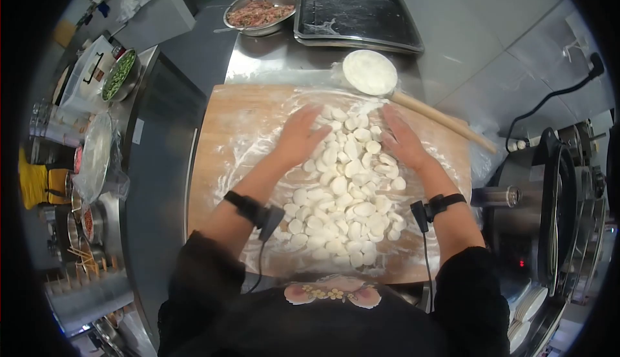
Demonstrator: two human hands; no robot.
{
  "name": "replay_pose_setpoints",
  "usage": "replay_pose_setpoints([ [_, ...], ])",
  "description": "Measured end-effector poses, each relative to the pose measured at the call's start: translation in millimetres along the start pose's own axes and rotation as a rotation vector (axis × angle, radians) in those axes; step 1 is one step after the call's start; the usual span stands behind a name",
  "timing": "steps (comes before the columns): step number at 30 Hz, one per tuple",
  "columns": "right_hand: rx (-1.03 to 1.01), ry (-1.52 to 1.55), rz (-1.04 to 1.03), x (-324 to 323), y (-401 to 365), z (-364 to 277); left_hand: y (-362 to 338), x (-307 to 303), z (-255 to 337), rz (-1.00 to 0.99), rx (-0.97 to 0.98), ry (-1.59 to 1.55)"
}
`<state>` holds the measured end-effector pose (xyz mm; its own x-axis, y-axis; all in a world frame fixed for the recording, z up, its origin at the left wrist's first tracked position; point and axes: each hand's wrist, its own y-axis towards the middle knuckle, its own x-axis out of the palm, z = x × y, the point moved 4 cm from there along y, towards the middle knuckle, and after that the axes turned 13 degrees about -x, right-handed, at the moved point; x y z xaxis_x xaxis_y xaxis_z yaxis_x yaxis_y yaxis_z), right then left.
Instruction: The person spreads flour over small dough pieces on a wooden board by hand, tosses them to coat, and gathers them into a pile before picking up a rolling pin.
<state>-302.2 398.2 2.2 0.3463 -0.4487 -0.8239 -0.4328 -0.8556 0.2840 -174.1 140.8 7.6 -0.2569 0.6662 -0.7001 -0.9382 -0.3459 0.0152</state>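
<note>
Many small pieces of white dough point(352, 192) lie heaped down the middle of a floured wooden board point(223, 131). My left hand point(302, 135) rests at the upper left edge of the heap, fingers stretched out and touching the nearest pieces. On the opposite side, my right hand point(402, 138) lies with its fingers extended along the heap's upper right edge. Neither hand grips anything. Just beyond them is a bowl of white flour point(369, 73), with a wooden rolling pin point(445, 121) slanting across the board's right corner.
A metal bowl of meat filling point(260, 13) stands at the back beside stacked black trays point(358, 8). Left is a counter with a bowl of chopped greens point(121, 76). A black appliance point(529, 208) stands to the right. Cables hang from both wrist straps.
</note>
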Motion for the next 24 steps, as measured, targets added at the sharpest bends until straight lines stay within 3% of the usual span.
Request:
replay_pose_setpoints([
  [2,-0.030,0.058,-0.048,2,19,-9,4,10,11,0.043,0.082,0.103],
  [5,-0.057,0.212,-0.136,11,48,-26,1,11,29,-0.085,0.149,0.066],
  [7,-0.063,0.320,-0.189,19,66,-40,-17,2,42,-0.367,0.125,-0.231],
  [9,0.022,0.649,-0.513,35,71,-58,-38,-24,50,-0.368,0.081,-0.220],
  [12,-0.118,0.793,-0.717,20,54,-84,-69,-63,46,-0.389,0.179,-0.427],
  [13,-0.125,0.802,-0.722,16,51,-73,-78,-76,36,-0.318,0.055,-0.463],
  [15,-0.119,0.737,-0.401,-6,52,-38,-91,-92,10,-0.231,-0.079,-0.502],
  [16,-0.127,0.743,-0.413,-5,55,-30,-96,-95,-13,-0.088,-0.179,-0.489],
  [17,-0.184,0.493,-0.383,-3,60,-21,-101,-99,-34,0.053,-0.276,-0.470],
  [18,-0.238,0.244,-0.344,-1,67,-14,-104,-101,-46,0.057,-0.283,-0.464],
  [20,-0.296,0.186,-0.366,21,90,-24,-108,-111,-60,0.307,-0.174,-0.028],
  [21,-0.349,0.119,-0.387,35,99,-37,-111,-110,-69,0.310,-0.181,-0.023],
  [24,-0.443,0.261,-0.420,66,107,-90,-121,-111,-97,0.397,-0.308,-0.015],
])
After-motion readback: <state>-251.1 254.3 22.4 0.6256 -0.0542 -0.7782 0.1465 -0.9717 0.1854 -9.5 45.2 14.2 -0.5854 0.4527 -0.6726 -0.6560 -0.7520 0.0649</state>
